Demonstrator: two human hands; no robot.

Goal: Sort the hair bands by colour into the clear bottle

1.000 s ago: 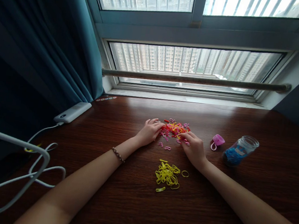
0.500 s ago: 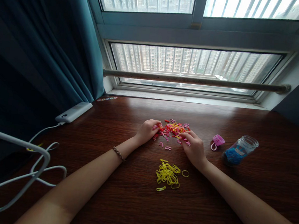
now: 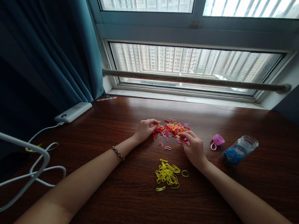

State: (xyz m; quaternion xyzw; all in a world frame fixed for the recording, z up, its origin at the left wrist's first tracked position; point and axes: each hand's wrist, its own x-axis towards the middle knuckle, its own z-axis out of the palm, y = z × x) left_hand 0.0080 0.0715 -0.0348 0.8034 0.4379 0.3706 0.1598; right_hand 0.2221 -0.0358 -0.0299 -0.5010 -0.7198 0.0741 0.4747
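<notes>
Head view: sorting partly done. Yellow rubber bands (image 3: 168,174) already gathered in a separate heap at 6 o'clock of the mixed pile of rubber bands (image 3: 171,129), where red, pink and some yellow ones remain. Left hand (image 3: 144,130) resting at the pile's 9 o'clock edge, fingers curled together onto bands. Right hand (image 3: 193,147) at 4 o'clock, fingers pinched together at the pile; whether clamped on a band, cannot tell. Open jar (image 3: 239,150) and pink lid (image 3: 218,140) at 3 o'clock on the tabletop (image 3: 129,196).

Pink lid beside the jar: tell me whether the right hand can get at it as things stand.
Probably yes. The right hand rests at the mixed band pile, and only bare table lies between it and the pink lid.
</notes>
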